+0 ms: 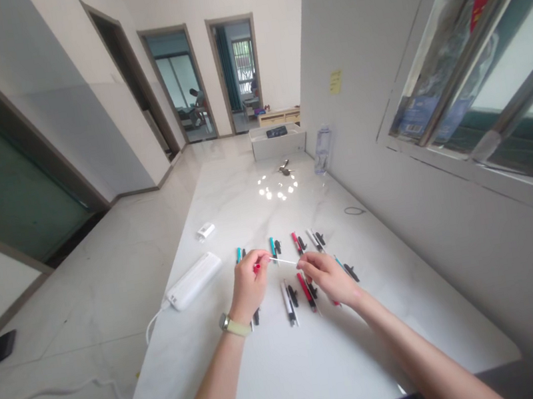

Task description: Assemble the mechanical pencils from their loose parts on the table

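Note:
Above the table, a thin white pen refill [284, 261] spans the gap between my two hands. My right hand [328, 275] pinches its right end. The fingertips of my left hand [250, 284] meet its other end, and a red pen barrel [257, 268] shows within that closed hand. Pen parts lie in small groups around and below: a white barrel [288, 304], a red barrel [306, 291], a teal barrel [273, 247] and another red one [296, 242], with black clip pieces [293, 296] beside them. My hands partly cover some groups.
A white power strip [194, 280] and a white adapter [205, 230] lie on the table's left side. Farther back are keys [284, 168], a clear bottle [322, 149] and a white box [279, 144] with a phone on it. A wall borders the right edge.

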Motion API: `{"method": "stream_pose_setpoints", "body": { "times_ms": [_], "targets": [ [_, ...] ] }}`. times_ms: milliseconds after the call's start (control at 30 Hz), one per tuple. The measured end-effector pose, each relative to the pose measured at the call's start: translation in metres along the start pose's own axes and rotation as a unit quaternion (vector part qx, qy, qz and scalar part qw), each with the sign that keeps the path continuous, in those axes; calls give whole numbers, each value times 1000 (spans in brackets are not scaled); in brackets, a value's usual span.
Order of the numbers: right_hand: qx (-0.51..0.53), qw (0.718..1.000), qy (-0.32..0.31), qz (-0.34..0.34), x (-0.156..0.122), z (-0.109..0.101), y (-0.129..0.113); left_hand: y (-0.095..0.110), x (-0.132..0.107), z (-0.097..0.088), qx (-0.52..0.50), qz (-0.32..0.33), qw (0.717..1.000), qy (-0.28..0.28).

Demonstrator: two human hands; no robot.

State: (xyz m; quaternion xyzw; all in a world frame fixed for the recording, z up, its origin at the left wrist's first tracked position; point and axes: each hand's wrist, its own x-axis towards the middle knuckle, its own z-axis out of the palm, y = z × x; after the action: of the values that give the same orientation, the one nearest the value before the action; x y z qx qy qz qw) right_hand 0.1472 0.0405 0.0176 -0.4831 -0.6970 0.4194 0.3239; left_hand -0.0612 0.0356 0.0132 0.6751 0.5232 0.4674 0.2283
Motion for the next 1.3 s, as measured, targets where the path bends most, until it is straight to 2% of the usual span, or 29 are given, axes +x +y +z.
{"method": "stream_pose_setpoints", "body": {
  "times_ms": [233,400,567,667,800,1000,1133,1233,1300],
  "targets": [
    [23,999,32,-8,1,-2,0,3,0,0,15,16,1000,0],
    [46,995,93,-14,1,-3,0,5,0,1,29,66,997,-40],
    [76,987,143,-17,4,-7,3,1,-3,4,46,77,993,-81],
    [108,983,151,-6,5,-11,4,-1,-4,6,39,49,996,-70],
    [119,984,129,3,4,-9,2,2,-6,11,-10,-2,999,-51],
    [113,990,81,-10,0,5,-3,15,-15,23,-46,-19,993,-111],
    [128,989,69,-13,-1,8,-2,21,-18,25,-90,-49,988,-118],
    [130,989,67,-6,-1,8,-3,21,-18,28,-141,-79,979,-125],
    [140,988,67,-2,-1,7,-3,19,-18,30,-198,-123,963,-138]
  ]
}}
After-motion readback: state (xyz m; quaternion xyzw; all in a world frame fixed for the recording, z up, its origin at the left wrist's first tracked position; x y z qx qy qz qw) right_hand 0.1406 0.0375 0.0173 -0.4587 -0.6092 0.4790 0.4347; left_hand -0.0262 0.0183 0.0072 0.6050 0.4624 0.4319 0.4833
